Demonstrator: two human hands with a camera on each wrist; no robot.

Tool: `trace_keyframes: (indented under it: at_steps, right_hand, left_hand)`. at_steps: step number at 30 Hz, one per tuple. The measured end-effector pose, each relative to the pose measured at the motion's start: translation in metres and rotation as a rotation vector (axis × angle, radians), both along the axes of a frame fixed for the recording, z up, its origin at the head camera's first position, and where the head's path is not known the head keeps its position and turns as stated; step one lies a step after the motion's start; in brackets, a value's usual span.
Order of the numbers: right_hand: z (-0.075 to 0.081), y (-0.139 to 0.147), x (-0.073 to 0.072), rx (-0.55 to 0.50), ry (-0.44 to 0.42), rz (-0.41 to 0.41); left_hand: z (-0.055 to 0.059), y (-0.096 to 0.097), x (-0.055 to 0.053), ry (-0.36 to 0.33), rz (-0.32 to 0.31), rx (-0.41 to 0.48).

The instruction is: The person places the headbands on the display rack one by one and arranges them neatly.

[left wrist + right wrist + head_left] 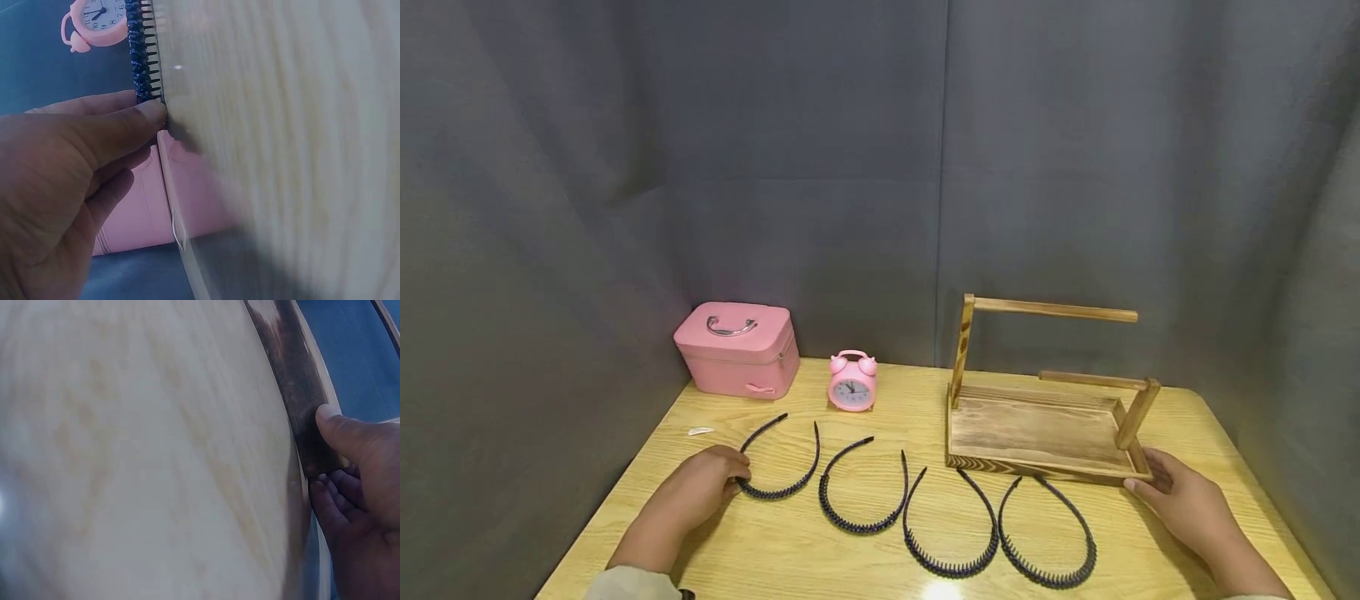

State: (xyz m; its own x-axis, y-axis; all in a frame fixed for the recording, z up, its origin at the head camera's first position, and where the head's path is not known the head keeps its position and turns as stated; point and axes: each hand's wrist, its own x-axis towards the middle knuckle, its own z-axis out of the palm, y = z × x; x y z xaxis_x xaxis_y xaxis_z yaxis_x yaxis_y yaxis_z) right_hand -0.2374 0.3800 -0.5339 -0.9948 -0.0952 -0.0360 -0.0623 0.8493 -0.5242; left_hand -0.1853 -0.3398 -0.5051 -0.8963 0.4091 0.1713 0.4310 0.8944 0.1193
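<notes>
In the head view several dark toothed headbands lie in a row on the table. My left hand (703,483) is at the left side of the leftmost headband (775,493); in the left wrist view its thumb and fingers pinch the toothed band (142,53). My right hand (1183,500) holds the near right corner of a brown wooden tray (1037,429). The right wrist view shows the thumb on top of the tray's dark edge (303,406) and the fingers curled at its end. Two posts with bars rise from the tray's ends.
A pink case (737,350) with a silver handle stands at the back left. To its right is a pink alarm clock (852,387). A small white piece (701,431) lies near the left edge of the table (820,567). Grey curtains (850,208) surround the table.
</notes>
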Motion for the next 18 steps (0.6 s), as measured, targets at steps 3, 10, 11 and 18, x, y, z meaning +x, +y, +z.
trace_keyframes:
  at_steps: [3, 10, 11, 18]
  right_hand:
    - [-0.001, 0.005, 0.004, 0.0, -0.019, -0.006]
    - [-0.004, 0.003, 0.002, -0.001, 0.0, -0.001]
    - [-0.003, 0.003, 0.002, 0.0, 0.003, -0.001]
    - [-0.001, 0.003, 0.001, -0.002, -0.004, -0.001]
  left_hand:
    - [-0.002, 0.004, -0.003, 0.056, -0.033, 0.006]
    - [-0.001, 0.008, 0.005, 0.108, -0.025, 0.046]
    - [0.0, 0.01, 0.006, 0.114, -0.026, 0.051]
    - [0.01, 0.022, 0.01, 0.162, 0.004, 0.131]
